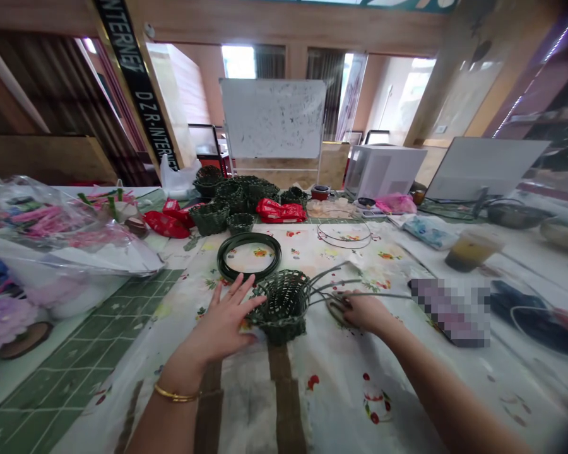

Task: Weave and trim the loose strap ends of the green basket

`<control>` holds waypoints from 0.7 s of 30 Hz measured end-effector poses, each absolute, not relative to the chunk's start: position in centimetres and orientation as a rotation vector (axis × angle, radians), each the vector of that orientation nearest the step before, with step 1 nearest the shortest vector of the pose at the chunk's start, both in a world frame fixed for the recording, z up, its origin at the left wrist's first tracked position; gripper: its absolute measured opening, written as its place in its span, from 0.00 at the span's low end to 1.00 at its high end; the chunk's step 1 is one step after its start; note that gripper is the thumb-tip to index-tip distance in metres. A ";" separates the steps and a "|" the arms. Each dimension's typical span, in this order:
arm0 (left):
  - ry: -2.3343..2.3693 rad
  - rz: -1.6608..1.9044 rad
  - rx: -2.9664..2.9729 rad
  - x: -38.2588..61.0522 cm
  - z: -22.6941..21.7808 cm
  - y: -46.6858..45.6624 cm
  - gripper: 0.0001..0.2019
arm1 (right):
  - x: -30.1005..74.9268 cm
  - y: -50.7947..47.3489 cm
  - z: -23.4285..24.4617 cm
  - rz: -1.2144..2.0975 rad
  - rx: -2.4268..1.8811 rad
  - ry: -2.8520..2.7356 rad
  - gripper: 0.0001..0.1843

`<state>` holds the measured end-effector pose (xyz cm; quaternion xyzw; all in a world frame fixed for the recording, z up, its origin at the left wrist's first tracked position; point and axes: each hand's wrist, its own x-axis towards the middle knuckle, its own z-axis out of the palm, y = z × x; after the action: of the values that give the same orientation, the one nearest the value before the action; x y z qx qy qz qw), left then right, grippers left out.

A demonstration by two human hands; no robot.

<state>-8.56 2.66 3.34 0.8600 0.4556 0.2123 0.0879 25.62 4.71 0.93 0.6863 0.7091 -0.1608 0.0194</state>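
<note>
A small dark green woven basket [284,306] lies on its side on the patterned tablecloth [341,391], with loose weaving strands [360,291] running out to the right. My left hand [227,321] rests against the basket's left side, fingers spread and flat. My right hand [362,310] lies on the cloth just right of the basket, fingers curled over the ends of the strands. A coil of dark green cord [248,255] lies on the cloth just behind the basket.
Several finished green baskets [234,202] and red packets [279,211] stand at the back. Plastic bags of pink material [52,233] fill the left. A cup of brown drink [471,249], a thin wire ring [344,235], a white box [383,170] and a laptop [483,167] are on the right.
</note>
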 end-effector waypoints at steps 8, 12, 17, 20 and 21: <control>1.473 0.578 2.750 -8.0 4.4 2.3 0.17 | 24.3 2.5 2.1 -0.572 2.098 2.024 0.14; 1.493 0.723 2.703 -8.2 5.7 1.6 0.28 | 23.4 1.8 2.2 -0.494 2.207 2.057 0.15; 0.954 0.707 2.684 -3.6 7.1 -1.3 0.28 | 23.5 1.7 1.7 -0.469 2.250 2.156 0.18; 0.893 0.679 2.693 -0.6 6.8 -1.2 0.16 | 23.9 1.7 1.2 -0.522 2.262 2.176 0.14; 0.884 0.691 2.704 -0.1 6.6 -0.9 0.13 | 24.1 1.7 1.1 -0.537 2.283 2.161 0.13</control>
<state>-0.06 -0.89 6.61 0.9183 0.3004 0.2346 0.1069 24.09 1.67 1.09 0.7156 0.6775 -0.1682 -0.0240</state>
